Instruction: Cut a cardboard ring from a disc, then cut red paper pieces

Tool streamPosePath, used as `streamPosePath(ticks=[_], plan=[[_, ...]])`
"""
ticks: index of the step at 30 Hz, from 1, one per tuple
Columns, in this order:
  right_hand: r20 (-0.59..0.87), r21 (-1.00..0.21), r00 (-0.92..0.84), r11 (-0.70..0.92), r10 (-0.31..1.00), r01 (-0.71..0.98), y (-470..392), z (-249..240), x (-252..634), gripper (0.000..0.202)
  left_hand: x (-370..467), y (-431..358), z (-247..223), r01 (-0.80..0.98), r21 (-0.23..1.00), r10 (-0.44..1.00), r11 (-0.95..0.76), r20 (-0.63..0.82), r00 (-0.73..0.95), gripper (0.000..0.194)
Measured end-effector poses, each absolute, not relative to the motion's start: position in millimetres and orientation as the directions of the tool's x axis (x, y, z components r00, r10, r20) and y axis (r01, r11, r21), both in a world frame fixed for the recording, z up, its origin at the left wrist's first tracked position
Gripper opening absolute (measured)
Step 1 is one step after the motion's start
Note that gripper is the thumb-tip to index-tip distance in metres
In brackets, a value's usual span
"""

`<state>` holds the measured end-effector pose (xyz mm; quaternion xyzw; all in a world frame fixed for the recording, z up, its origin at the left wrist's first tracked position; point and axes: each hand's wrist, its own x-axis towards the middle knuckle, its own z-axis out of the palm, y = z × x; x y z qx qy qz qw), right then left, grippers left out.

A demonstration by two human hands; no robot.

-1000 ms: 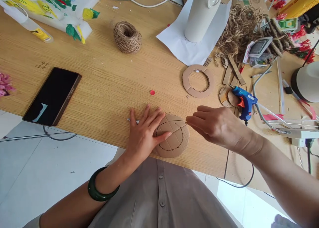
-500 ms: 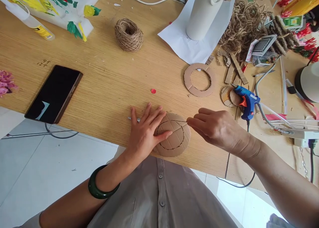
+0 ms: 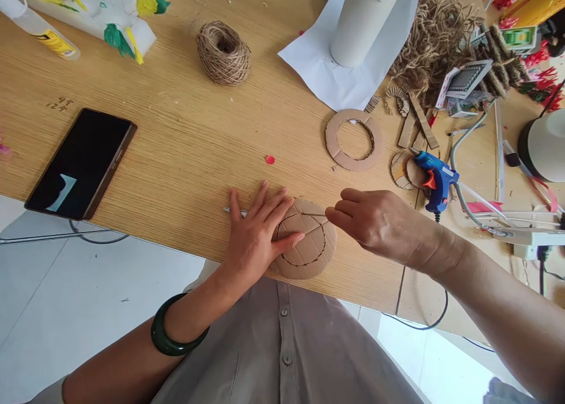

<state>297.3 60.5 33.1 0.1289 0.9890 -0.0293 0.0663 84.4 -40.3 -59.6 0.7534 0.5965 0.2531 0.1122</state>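
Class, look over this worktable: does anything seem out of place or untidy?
Yes: the smartphone lies right at the near edge of the table, one corner apparently jutting over, so it looks easily knocked off. The twine heap looks tangled, unlike the wound twine ball.

Handwritten figures (image 3: pixel 59 103) are showing on the tabletop (image 3: pixel 176 139) at the left of the frame, a "9" sitting above a "12", each trailing an unclear mark. Upper left, the bottle's yellow label (image 3: pixel 55 43) is bearing print too small to read.

Brn cardboard disc (image 3: pixel 312 248) w/ dk circle & crisscross lines; glue gun (image 3: pixel 439 187) blue (trigger (image 3: pixel 429 180) orange-red); bangle (image 3: pixel 173 346) dk green.
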Motion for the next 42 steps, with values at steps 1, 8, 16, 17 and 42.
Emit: streamPosePath(ticks=[1, 8, 16, 17, 42], plan=[[-0.155, -0.062, -0.958, 0.966, 0.24, 0.252, 65, 32, 298, 0.03, 84, -40, -60, 0.84, 0.473, 0.954, -0.266, 0.251, 0.161, 0.056], [-0.177, -0.188, -0.97, 0.962, 0.168, 0.2, 93, 20, 298, 0.031, 84, -38, -59, 0.818, 0.507, 0.955, -0.273, 0.244, 0.167, 0.056], [-0.298, -0.221, -0.948, 0.959, 0.109, 0.18, 87, 21, 280, 0.028, 84, -38, -60, 0.812, 0.516, 0.955, -0.273, 0.246, 0.165, 0.055], [-0.328, -0.207, -0.938, 0.961, 0.109, 0.184, 85, 23, 277, 0.026, 83, -38, -60, 0.812, 0.515, 0.955, -0.273, 0.246, 0.165, 0.055], [0.084, -0.151, -0.794, 0.796, 0.602, 0.587, 18, 11, 314, 0.025, 84, -37, -55, 0.828, 0.503, 0.962, -0.247, 0.227, 0.148, 0.051]])
